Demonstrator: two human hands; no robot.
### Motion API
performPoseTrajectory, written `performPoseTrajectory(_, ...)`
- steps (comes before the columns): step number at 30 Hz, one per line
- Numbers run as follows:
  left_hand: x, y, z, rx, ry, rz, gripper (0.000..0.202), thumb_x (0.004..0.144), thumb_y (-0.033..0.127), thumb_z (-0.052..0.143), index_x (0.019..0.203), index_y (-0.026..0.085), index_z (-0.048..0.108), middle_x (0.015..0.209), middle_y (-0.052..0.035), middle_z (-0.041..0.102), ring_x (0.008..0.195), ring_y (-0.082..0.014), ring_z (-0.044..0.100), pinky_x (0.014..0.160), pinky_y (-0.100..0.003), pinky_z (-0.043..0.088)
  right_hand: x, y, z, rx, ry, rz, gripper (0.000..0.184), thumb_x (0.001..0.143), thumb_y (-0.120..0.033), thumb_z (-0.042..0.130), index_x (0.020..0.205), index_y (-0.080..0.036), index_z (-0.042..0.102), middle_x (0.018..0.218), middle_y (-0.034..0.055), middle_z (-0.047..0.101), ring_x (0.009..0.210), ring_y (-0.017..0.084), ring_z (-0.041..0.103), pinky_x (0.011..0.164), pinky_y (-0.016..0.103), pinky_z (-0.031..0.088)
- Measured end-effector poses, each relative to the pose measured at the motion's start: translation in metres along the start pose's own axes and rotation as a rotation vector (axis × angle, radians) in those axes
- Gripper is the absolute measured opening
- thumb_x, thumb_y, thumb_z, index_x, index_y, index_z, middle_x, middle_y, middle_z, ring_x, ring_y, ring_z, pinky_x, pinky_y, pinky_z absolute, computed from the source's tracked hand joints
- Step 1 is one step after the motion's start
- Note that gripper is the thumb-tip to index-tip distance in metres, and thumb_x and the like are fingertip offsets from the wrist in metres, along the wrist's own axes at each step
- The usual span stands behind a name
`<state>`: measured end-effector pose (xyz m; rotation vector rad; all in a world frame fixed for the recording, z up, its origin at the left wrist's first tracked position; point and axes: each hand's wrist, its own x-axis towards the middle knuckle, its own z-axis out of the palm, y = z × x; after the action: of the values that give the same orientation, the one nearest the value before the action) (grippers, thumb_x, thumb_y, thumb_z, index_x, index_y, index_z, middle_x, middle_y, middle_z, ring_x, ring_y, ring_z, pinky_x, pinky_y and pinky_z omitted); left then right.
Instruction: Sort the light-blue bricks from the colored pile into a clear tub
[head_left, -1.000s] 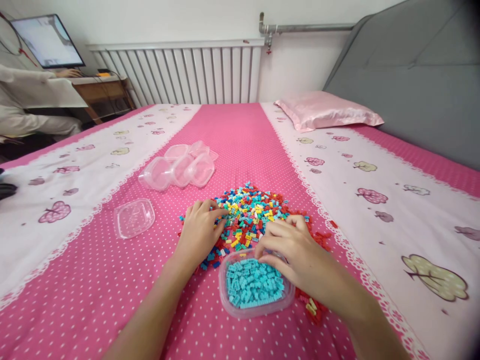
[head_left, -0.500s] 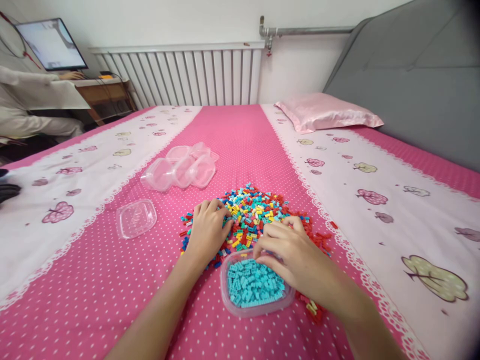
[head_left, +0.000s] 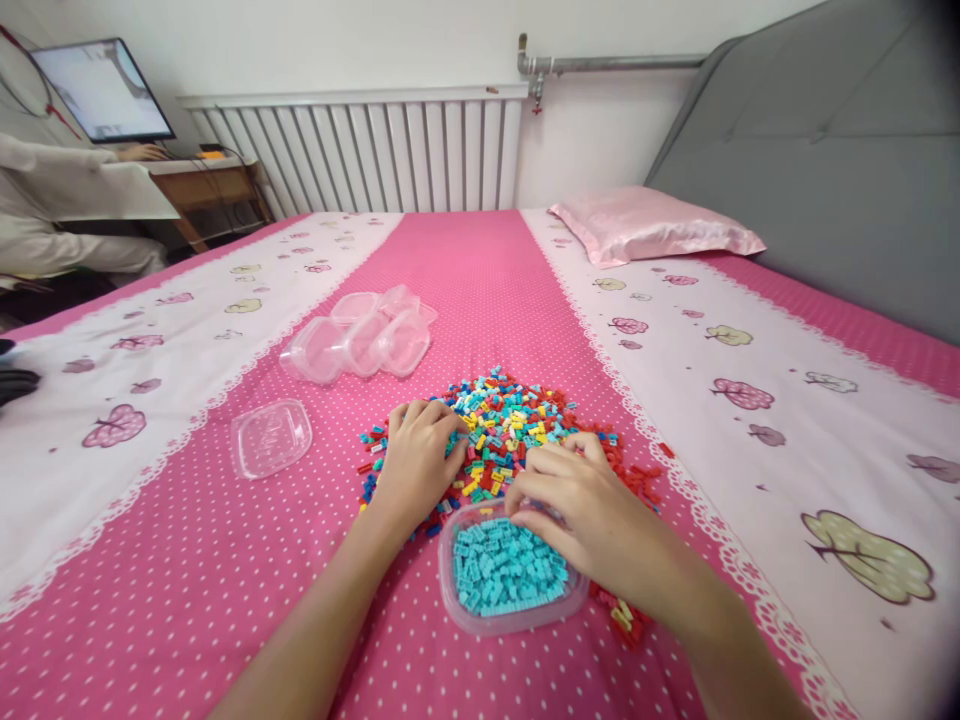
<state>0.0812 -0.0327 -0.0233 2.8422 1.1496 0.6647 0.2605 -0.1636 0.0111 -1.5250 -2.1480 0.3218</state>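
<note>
A heap of small coloured bricks [head_left: 510, 420] in red, yellow, blue and turquoise lies on the pink dotted bedspread. Just in front of it stands a clear plastic tub [head_left: 457, 610] filled with turquoise bricks [head_left: 506, 575]. My left hand [head_left: 416, 460] rests on the left side of the heap, fingers curled into the bricks. My right hand [head_left: 581, 500] hovers over the tub's far right rim, fingers bent together in a pinch; what they hold is hidden.
A clear lid [head_left: 271, 437] lies to the left, and several empty clear tubs [head_left: 360, 335] sit beyond it. A pink pillow [head_left: 652, 225] and grey headboard [head_left: 825, 170] are at the back right. Another person [head_left: 60, 210] sits at a desk with a monitor [head_left: 101, 90], far left.
My left hand has crept a little further right into the heap. My right hand has barely shifted over the tub.
</note>
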Motion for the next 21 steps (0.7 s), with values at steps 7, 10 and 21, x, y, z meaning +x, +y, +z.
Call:
performPoseTrajectory(7,0.0002,-0.003,0.0004,0.034,-0.035,0.086,0.014,0.091,0.018,0.061,0.093,0.027,0.072,0.099,-0.0024,0.072,0.099,-0.026,0.054,0.098,-0.047,0.03,0.0004,-0.001,-0.0014,0.005,-0.002,0.008,0.01,0.092,-0.017,0.067,0.087,-0.025,0.066,0.09,-0.0044,0.064,0.09,0.017,0.055,0.091,0.035,0.026)
performPoseTrajectory(10,0.0007,-0.003,0.0002,0.056,-0.041,0.092,0.014,0.091,0.02,0.062,0.09,0.027,0.074,0.098,-0.0038,0.071,0.098,-0.0267,0.054,0.098,-0.049,0.029,-0.0004,-0.0003,-0.0007,-0.01,-0.002,0.005,0.01,0.093,-0.017,0.066,0.087,-0.026,0.066,0.09,-0.0044,0.065,0.09,0.017,0.056,0.091,0.035,0.026)
performPoseTrajectory(21,0.0021,-0.0017,0.0002,0.112,-0.074,0.114,0.009,0.09,0.027,0.067,0.089,0.028,0.076,0.096,-0.0043,0.072,0.096,-0.0269,0.053,0.095,-0.048,0.028,0.001,0.0011,0.0028,0.028,0.008,-0.001,0.011,0.092,-0.017,0.067,0.085,-0.025,0.065,0.089,-0.0039,0.065,0.088,0.017,0.055,0.091,0.036,0.025)
